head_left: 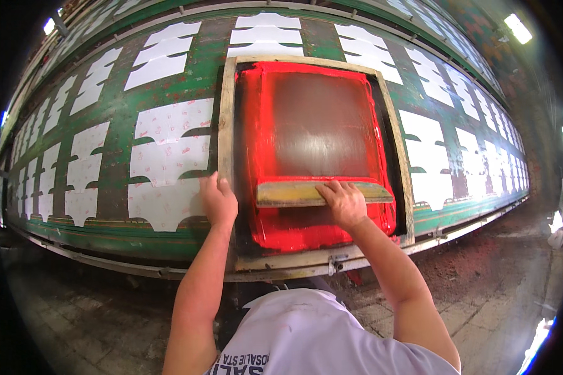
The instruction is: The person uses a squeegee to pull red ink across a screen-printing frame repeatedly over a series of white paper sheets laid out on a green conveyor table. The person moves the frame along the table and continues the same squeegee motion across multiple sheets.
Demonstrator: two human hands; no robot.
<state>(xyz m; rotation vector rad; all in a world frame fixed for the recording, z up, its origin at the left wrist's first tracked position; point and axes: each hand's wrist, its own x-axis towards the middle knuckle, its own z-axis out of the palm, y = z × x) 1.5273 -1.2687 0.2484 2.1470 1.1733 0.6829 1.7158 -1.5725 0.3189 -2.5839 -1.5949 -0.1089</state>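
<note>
A wooden-framed printing screen [226, 125] lies flat on the long green table before me. Thick red ink [281, 237] borders its dark mesh [322, 119] and covers the near end. Across the lower part of the mesh rests a wide wooden squeegee [288, 195], its far edge smeared red. My right hand [347, 203] grips the squeegee right of its middle, fingers over the top. My left hand [219, 200] is closed at the screen's left wooden bar; its fingers are partly hidden against the bar.
White cut fabric pieces [169, 153] lie in rows left, right and beyond the screen; those at left carry small red prints. A metal rail [131, 265] runs along the table's near edge, with a metal fitting [338, 264] by the screen. Another table with white pieces stands beyond.
</note>
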